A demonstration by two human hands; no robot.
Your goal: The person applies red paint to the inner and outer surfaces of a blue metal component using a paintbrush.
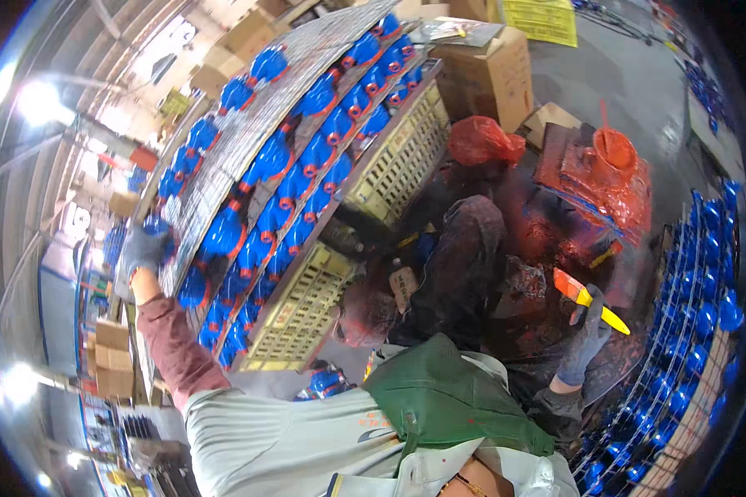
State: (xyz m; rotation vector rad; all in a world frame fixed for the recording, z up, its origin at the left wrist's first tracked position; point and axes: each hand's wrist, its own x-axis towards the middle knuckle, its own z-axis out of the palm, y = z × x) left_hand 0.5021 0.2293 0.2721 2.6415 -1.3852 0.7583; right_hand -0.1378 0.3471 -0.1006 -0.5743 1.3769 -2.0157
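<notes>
Head view: the grey-gloved left hand [143,248] reaches far out to the person's left and touches a rounded blue piece [159,225] at the near end of a grey wire-mesh shelf [253,116]; whether its fingers are clamped on that piece I cannot tell. The dark-gloved right hand [590,321] has its fingers closed around the yellow handle of a flat brush with orange-red bristles [584,296], bristles angled up and to the left. Beyond the brush, a red-coated round cup [615,149] sits on a red-smeared block-shaped stand [588,178], near a crumpled red plastic bag [482,141]. Rows of blue pieces with red rims [272,157] stand beside the mesh, above cream slotted plastic crates [298,315].
</notes>
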